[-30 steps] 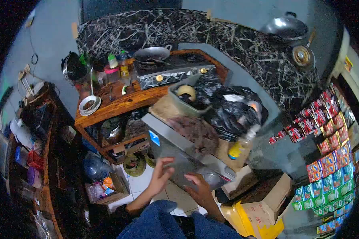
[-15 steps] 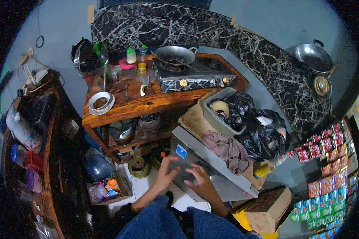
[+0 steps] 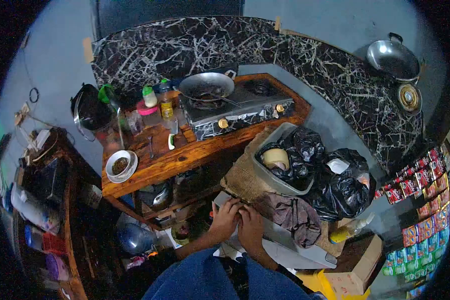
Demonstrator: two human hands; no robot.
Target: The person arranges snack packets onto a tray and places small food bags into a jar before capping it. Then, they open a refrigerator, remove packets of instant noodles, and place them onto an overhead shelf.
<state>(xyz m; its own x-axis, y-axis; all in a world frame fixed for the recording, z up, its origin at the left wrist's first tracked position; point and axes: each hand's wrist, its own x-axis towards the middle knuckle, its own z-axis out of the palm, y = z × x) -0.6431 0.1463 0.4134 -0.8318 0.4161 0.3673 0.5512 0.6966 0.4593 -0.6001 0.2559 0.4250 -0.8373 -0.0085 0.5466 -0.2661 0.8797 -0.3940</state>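
My left hand point(image 3: 224, 220) and my right hand point(image 3: 250, 230) are side by side at the upper front edge of a grey chest point(image 3: 292, 246). The fingers of both hands bend over that edge, and their tips are hidden. A brownish crumpled cloth point(image 3: 297, 220) hangs over the chest just right of my right hand. A grey plastic tub point(image 3: 285, 181) holding black plastic bags and a roll of tape point(image 3: 275, 159) stands on the brown mat point(image 3: 240, 175) on top.
A wooden counter point(image 3: 155, 172) carries a stove point(image 3: 207, 125) with a wok point(image 3: 207, 86), a knife point(image 3: 171, 141) and a bowl point(image 3: 119, 165). Black plastic bags point(image 3: 340, 192) and a yellow bottle point(image 3: 340, 235) lie to the right. An open cardboard box point(image 3: 355, 280) sits below.
Both hands have moved from apart in front of the chest to together at its upper edge, covering the blue sticker's area. The view has shifted, so the counter and stove appear lower.
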